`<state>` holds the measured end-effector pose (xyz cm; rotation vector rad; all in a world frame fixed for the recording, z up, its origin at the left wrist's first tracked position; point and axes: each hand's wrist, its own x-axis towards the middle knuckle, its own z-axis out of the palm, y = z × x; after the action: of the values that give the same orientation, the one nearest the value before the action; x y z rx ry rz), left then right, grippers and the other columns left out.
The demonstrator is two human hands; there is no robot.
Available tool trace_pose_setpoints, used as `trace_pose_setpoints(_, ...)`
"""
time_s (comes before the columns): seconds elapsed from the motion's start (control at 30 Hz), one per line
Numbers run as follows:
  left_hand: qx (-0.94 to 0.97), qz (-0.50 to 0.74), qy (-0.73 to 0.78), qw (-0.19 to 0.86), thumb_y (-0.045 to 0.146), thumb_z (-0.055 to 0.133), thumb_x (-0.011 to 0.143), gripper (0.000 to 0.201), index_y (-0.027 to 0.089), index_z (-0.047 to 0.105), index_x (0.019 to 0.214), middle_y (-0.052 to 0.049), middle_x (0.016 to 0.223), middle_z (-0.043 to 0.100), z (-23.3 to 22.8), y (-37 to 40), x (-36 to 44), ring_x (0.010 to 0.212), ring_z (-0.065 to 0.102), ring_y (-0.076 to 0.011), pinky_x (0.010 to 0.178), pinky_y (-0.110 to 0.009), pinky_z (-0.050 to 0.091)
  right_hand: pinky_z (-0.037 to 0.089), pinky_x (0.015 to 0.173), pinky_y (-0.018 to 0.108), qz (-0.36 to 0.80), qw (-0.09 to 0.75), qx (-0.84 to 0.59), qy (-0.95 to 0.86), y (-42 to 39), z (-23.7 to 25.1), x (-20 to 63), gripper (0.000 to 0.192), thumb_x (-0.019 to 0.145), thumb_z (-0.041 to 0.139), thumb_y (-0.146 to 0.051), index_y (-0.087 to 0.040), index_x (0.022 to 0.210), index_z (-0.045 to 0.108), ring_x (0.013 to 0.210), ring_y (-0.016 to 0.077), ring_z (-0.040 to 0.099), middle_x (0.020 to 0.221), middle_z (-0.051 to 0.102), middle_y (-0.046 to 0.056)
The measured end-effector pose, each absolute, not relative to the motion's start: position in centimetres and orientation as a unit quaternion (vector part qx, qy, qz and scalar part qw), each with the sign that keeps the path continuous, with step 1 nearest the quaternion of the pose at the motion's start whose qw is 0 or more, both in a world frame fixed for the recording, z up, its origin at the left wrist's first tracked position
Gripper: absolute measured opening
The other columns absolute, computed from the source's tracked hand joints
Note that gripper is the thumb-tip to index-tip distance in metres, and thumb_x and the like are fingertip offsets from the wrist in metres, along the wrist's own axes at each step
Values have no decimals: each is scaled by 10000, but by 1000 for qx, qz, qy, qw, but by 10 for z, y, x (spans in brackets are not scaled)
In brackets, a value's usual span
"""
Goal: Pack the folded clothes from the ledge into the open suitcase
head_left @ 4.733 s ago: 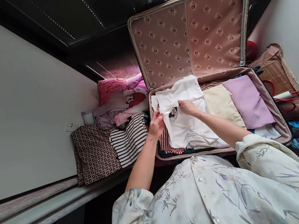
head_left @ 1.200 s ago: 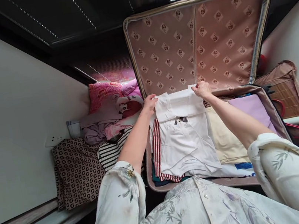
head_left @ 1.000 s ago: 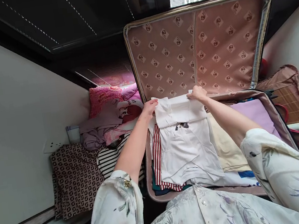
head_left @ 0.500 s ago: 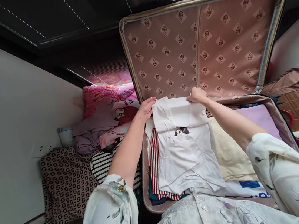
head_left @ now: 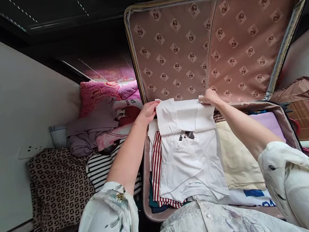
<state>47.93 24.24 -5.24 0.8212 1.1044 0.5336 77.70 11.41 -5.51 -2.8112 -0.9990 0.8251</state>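
Observation:
A white T-shirt with a dark print lies in the open suitcase, its far end turned over toward me in a flat band. My left hand pinches the far left corner of that band. At the far right corner, my right hand grips the same edge with thumb and fingers closed. Under the shirt on the left, a red-and-white striped garment sticks out. Beside it on the right lie a folded cream garment and a lilac one.
The suitcase lid stands raised behind my hands. To the left are a brown patterned cloth, a black-and-white striped garment, a mauve garment and a pink pillow. A brown bag with red cords lies right.
The view has shifted slightly. Both hands still hold the far edge of the white T-shirt, with the right hand a little farther from the left.

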Motion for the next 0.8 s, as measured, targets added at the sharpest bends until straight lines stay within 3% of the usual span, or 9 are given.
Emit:
trace_pose_setpoints(0.13,378,235,505,740,85,817,687,147,116,747,813,-74,834,743,-50,242,479,830,704,-188,809,-302,574,566,957,441,243,44,-916,-315,116,-54,766,451,734,803,-275,-98,1140,717,1160,338,682,1194,714,246)
trace_pose_setpoints(0.23,375,237,503,741,86,807,696,134,120,746,810,-72,837,744,-49,241,479,822,699,-179,798,-290,573,566,940,434,246,50,-917,-311,115,-46,769,379,742,770,-224,-101,1099,731,1127,337,691,1182,716,244)
trace_pose_setpoints(0.4,371,242,496,747,77,799,699,164,119,758,852,-76,864,752,-52,241,477,855,703,-182,816,-287,571,562,838,363,253,146,-890,-349,112,-21,775,190,844,646,-306,-161,902,754,948,276,700,919,757,143)
trace_pose_setpoints(0.5,368,243,497,748,80,800,706,176,113,759,874,-81,874,752,-51,241,476,849,707,-184,825,-298,572,542,754,303,269,204,-855,-394,116,-14,766,235,876,597,-338,-169,917,756,827,224,684,782,741,91)
trace_pose_setpoints(0.57,361,243,495,752,71,784,720,157,107,757,871,-83,875,750,-49,241,476,825,703,-172,825,-293,569,530,733,294,288,197,-831,-433,119,-16,760,260,872,603,-350,-169,974,760,789,214,676,768,741,74)
trace_pose_setpoints(0.67,350,246,496,756,55,750,740,129,105,754,858,-80,868,748,-47,240,476,791,692,-157,815,-286,567,532,781,310,301,126,-822,-467,119,-23,759,258,853,628,-310,-166,1024,756,837,231,690,839,761,87)
trace_pose_setpoints(0.8,358,250,495,751,58,743,740,134,115,749,861,-75,869,742,-51,242,475,806,690,-166,819,-297,570,549,899,408,230,79,-892,-382,114,-34,775,330,899,652,-373,-140,1123,715,1053,306,694,1142,737,187)
